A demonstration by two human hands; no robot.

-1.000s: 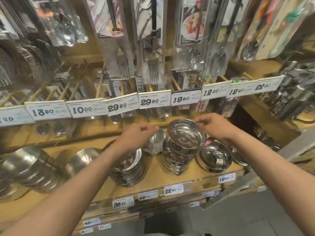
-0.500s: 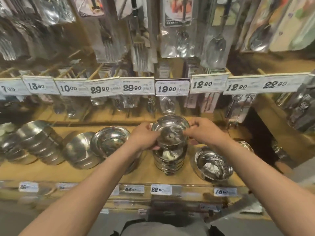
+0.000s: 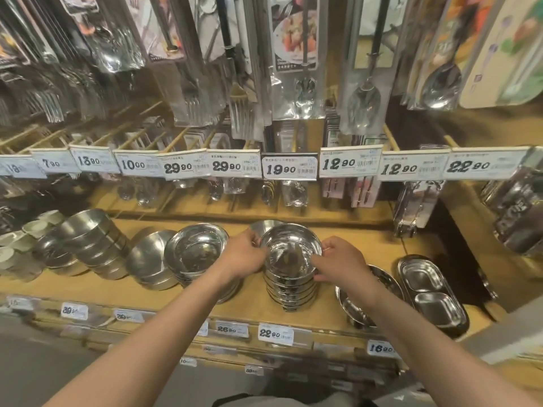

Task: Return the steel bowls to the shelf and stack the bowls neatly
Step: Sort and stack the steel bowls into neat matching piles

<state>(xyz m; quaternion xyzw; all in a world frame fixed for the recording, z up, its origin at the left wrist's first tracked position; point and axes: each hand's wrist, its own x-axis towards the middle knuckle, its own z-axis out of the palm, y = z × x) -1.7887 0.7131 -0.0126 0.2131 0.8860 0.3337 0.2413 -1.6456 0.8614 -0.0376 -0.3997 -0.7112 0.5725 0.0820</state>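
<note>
A stack of several small steel bowls (image 3: 291,289) stands on the wooden shelf (image 3: 252,306) near its middle. The top bowl (image 3: 289,248) sits level on that stack. My left hand (image 3: 245,254) grips the top bowl's left rim with curled fingers. My right hand (image 3: 338,259) grips its right rim and side. Left of this stack stands a wider stack of steel bowls (image 3: 195,254). Another small bowl (image 3: 266,226) shows just behind the held one.
More steel bowl stacks (image 3: 88,242) lie tilted at the shelf's left. A shallow bowl (image 3: 355,309) and divided steel trays (image 3: 432,292) sit at the right. Price tags (image 3: 289,168) and packaged cutlery (image 3: 296,69) hang above the shelf.
The top bowl has come down from a tilted, raised position and now sits level on the stack. My left hand has joined the right on its rim. My view has shifted left and down.
</note>
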